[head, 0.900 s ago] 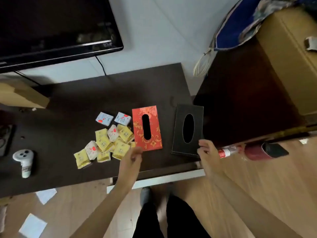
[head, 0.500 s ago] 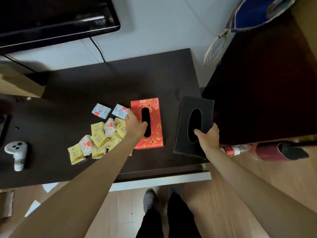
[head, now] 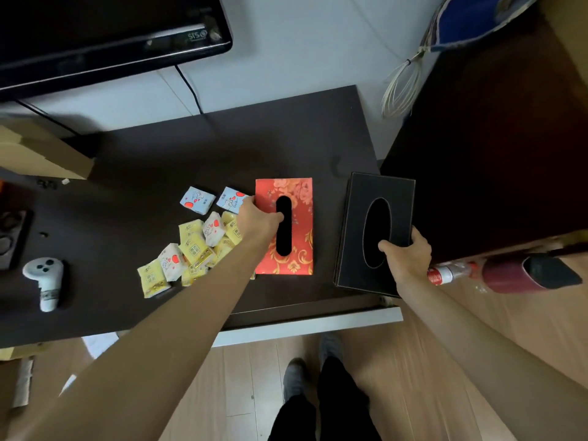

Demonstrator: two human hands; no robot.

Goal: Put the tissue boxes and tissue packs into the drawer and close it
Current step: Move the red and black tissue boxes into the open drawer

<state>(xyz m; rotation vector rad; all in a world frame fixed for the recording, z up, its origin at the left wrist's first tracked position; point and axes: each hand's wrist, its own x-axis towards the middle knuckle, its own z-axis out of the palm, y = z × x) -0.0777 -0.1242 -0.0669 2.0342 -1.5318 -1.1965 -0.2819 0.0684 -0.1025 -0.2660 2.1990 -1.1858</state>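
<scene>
Standing on a dark low table (head: 127, 173), a black tissue box (head: 375, 230) and a red floral tissue box (head: 284, 226) lie side by side, long axes running away from the person, with small tissue packs (head: 194, 246) heaped just left of the red one. The right hand (head: 405, 254) clasps the black box's near right corner, thumb at the oval slot; the left hand (head: 254, 218) closes over the red box's left edge, thumb in its slot. Compared with a second ago, both hands have moved from the table's front edge onto the boxes.

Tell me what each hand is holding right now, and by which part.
The right hand grips the black tissue box at its near right edge, thumb at the oval opening. The left hand grips the red tissue box at its left edge, thumb at its slot.
</scene>
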